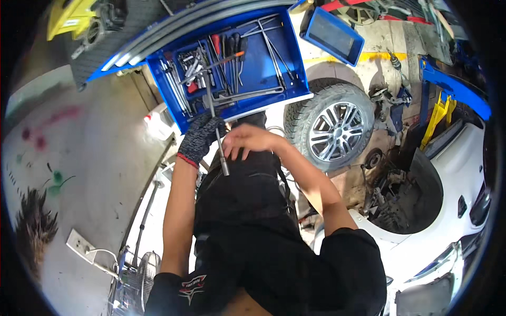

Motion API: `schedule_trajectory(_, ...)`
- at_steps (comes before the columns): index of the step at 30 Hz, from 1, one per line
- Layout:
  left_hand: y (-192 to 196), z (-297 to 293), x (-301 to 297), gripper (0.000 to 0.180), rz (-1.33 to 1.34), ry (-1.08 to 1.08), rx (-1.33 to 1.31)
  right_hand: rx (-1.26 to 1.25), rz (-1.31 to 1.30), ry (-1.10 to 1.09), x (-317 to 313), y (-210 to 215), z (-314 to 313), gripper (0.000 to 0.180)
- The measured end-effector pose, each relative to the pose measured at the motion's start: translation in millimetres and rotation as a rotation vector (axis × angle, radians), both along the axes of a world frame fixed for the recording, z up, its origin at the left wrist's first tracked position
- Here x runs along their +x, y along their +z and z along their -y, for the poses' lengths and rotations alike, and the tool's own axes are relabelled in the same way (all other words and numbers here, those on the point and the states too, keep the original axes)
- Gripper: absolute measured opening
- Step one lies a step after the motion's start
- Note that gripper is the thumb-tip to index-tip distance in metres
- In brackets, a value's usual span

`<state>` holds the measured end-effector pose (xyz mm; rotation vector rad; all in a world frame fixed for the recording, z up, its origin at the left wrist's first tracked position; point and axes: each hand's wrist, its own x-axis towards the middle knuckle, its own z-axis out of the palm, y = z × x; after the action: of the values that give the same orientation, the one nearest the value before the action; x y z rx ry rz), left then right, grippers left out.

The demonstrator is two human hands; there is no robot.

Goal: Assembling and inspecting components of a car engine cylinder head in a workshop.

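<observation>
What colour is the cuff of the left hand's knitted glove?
Red: the glove cuff shows best in the head view.

The view looks steeply down from the person's head through a wide fisheye lens, straight edges bowing toward its dark round rim. The black shirt (247,253) lies nearest, filling the lower middle; the left hand (202,139) and right hand (250,138) sit farther out, near the centre, with the blue drawer (254,55) beyond, toward the top.
</observation>
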<state>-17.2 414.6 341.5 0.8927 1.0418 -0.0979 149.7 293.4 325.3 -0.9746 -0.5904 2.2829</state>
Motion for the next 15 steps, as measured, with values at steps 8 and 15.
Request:
schedule_trajectory(8, -44.9, -27.5, 18.8, 0.024, -0.163, 0.484, -0.127, -0.167, 1.739, -0.134, 157.1, -294.1, 23.2, 0.035)
schedule_trajectory(15, -78.4, -62.2, 18.3, 0.023, -0.178, 0.517, -0.001, 0.002, 1.794, 0.290, 132.3, -304.3, -38.4, 0.047)
